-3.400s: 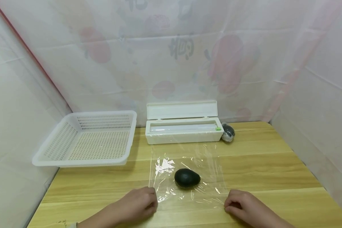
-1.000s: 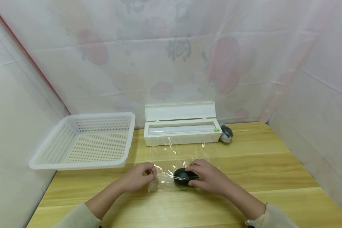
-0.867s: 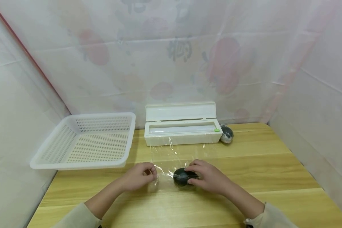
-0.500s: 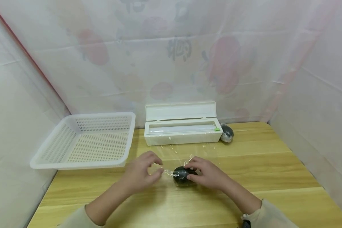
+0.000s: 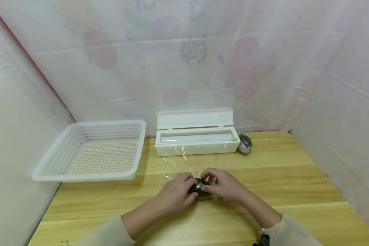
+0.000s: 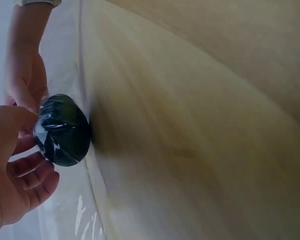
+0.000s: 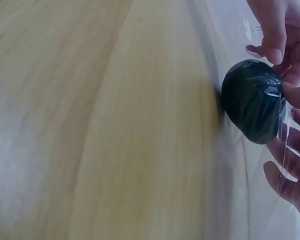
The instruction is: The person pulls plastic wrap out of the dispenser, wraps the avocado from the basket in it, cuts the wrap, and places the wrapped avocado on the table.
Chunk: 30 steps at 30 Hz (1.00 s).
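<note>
A dark avocado [image 5: 200, 187] lies on the table in the head view, with clear cling film [image 5: 178, 163] drawn over its top in shiny creases. My left hand [image 5: 176, 193] holds its left end between thumb and fingers. From the other side my right hand [image 5: 224, 186] grips it, the thumb pressing the film on top. The left wrist view has the film-covered avocado [image 6: 65, 131] against the fingers, with the right hand [image 6: 25, 80] behind. In the right wrist view the creased film shows on the avocado [image 7: 252, 102]; loose film lies over the right fingers [image 7: 285, 157].
Behind the hands stands a white cling film box [image 5: 198, 149], lid raised, with a roll inside and film running out toward me. A film-wrapped dark avocado-like fruit [image 5: 244, 142] touches its right end. A white perforated basket [image 5: 135, 172] sits at the left. Curtains enclose the wooden table [image 5: 279, 191].
The film was spread flat under the avocado, its near edge held at both corners. It has been folded over the avocado; my left hand has moved right onto it, the right hand stays there.
</note>
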### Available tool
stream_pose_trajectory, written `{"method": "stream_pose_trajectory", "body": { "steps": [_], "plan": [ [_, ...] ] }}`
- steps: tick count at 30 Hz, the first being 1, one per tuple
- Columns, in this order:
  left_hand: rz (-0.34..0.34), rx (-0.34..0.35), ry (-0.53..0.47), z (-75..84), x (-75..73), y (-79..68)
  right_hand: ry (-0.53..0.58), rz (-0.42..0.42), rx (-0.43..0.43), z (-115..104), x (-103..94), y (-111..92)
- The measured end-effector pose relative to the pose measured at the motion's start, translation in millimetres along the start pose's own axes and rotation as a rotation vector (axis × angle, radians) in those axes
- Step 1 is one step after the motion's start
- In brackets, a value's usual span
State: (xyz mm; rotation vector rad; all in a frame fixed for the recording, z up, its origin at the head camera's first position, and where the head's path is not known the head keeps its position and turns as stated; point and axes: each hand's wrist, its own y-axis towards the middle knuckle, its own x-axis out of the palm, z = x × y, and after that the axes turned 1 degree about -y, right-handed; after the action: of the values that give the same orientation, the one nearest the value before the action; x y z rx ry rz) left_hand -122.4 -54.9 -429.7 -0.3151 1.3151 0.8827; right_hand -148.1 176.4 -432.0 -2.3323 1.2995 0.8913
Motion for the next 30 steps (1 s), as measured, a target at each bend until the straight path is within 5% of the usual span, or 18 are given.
{"method": "stream_pose_trajectory", "body": {
  "steps": [5, 10, 15, 24, 30],
  "plan": [
    [-0.043, -0.101, -0.108, -3.6, 3.7, 6.6, -0.011, 0.063, -0.013, 1, -2.8, -3],
    [-0.053, -0.164, -0.198, -6.3, 3.2, 14.3, -0.224, 0.207, -0.27, 2, -2.4, -8],
    [-0.06, -0.202, -0.232, -9.3, 4.3, 17.5, -0.444, 0.248, -0.461, 2, 3.3, -12],
    [-0.059, -0.23, -0.218, -10.2, 2.2, 17.4, -0.509, 0.245, -0.412, 6, 10.3, -7],
    [0.057, -0.119, -0.033, -5.8, -0.5, 11.9, -0.396, 0.211, -0.337, 8, 8.0, 0]
  ]
}}
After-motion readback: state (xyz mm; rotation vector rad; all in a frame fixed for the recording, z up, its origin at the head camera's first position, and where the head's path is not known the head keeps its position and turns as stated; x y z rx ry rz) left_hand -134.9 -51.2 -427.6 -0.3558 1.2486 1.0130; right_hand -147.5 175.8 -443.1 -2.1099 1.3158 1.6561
